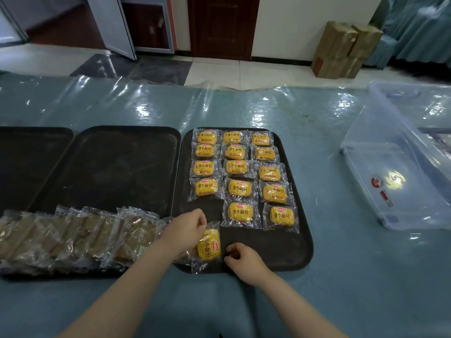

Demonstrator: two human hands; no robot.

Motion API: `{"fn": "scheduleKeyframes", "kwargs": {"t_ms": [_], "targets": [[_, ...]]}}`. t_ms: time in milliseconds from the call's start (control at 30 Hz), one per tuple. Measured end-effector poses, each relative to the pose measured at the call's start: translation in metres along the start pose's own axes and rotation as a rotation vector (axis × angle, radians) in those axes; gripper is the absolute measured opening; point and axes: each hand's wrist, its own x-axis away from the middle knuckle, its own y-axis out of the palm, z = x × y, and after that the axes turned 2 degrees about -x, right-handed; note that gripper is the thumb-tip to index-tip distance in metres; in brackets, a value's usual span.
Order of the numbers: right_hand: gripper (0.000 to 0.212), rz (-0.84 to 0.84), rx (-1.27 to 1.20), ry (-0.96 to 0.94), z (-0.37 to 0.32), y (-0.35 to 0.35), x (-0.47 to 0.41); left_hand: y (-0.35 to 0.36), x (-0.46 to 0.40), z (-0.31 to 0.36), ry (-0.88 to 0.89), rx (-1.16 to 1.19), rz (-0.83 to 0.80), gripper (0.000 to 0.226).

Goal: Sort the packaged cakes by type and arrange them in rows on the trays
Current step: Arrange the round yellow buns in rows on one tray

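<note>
While fourteen yellow packaged cakes [240,176] are lying in three columns on the right-hand black tray [288,250], a fifteenth yellow cake [209,245] is being held over the tray's near left corner, turned on end so that its label is running top to bottom. Its clear wrapper is being pinched at the upper edge by the left hand [186,228], fingers clamped on the plastic. The right hand [241,258] is being kept just beside the packet on the bare tray floor, fingers curled together (whether the wrapper is being touched by it cannot be told). A row of brown packaged cakes [73,236], overlapping one another in clear wrappers, is lying along the near edge of the middle tray [109,167]. A third dark tray [29,157] is being cut off by the frame on the left. All three trays are resting on a blue surface [353,276] under glossy plastic sheeting, with a clear plastic bin [400,172] tilted at the right. Cardboard boxes [341,50] are stacked on the floor beyond.
</note>
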Motion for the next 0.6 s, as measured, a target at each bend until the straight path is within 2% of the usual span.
{"fn": "scheduleKeyframes", "kwargs": {"t_ms": [200,333,467,533,600], "targets": [[0.011,0.031,-0.110,0.003,-0.005,0.007,-0.004,-0.011,0.001,-0.012,-0.039,0.171,-0.038,0.003],[0.011,0.076,-0.354,0.031,-0.012,0.013,-0.003,-0.018,-0.004,-0.024,-0.077,0.289,-0.007,0.006],[0.014,0.045,-0.614,0.089,-0.024,0.018,0.000,-0.022,-0.010,-0.033,-0.138,0.469,0.002,0.006],[0.007,0.061,-0.682,0.084,-0.030,0.017,0.000,-0.024,-0.013,-0.035,-0.154,0.498,0.012,0.005],[0.013,0.110,-0.722,0.091,-0.037,0.013,-0.003,-0.026,-0.016,-0.037,-0.175,0.536,0.014,0.005]]}}
